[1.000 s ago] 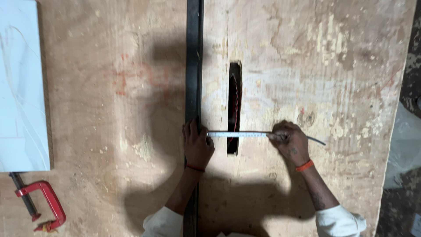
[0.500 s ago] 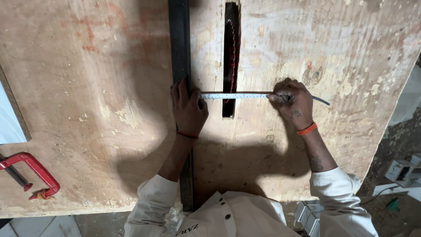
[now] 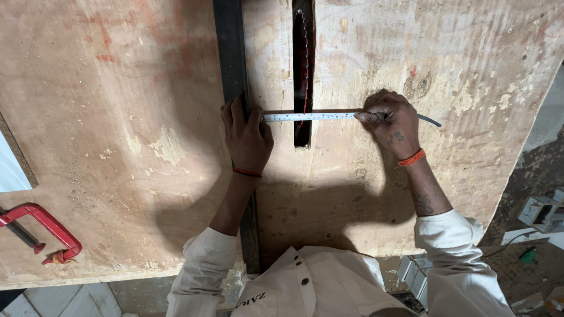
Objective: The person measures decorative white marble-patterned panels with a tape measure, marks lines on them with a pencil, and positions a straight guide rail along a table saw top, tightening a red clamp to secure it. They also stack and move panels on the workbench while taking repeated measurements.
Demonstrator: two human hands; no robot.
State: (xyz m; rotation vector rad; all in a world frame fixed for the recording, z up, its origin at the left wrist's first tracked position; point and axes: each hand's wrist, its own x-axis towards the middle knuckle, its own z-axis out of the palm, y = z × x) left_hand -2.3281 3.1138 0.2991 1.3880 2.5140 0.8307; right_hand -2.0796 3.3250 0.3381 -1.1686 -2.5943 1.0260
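A thin metal ruler lay flat across the worn plywood tabletop, spanning the dark slot where a toothed saw blade showed on edge. It was silvery with fine markings, its far end darker where it passed beyond the knuckles. The left hand pressed flat with fingers spread, pinning the ruler's end against a dark metal bar that ran straight down the board; it was not closed around anything. The right hand was curled shut over the ruler on the other side of the slot, fingertips pinching it to the wood, an orange band at the wrist. Both arms wore pale sleeves. The tabletop was scuffed, stained with reddish marks and pale patches, its right edge ragged. A red clamp gripped the near left edge, beside a white panel. Below the right edge lay a dusty floor with white boxes and scraps
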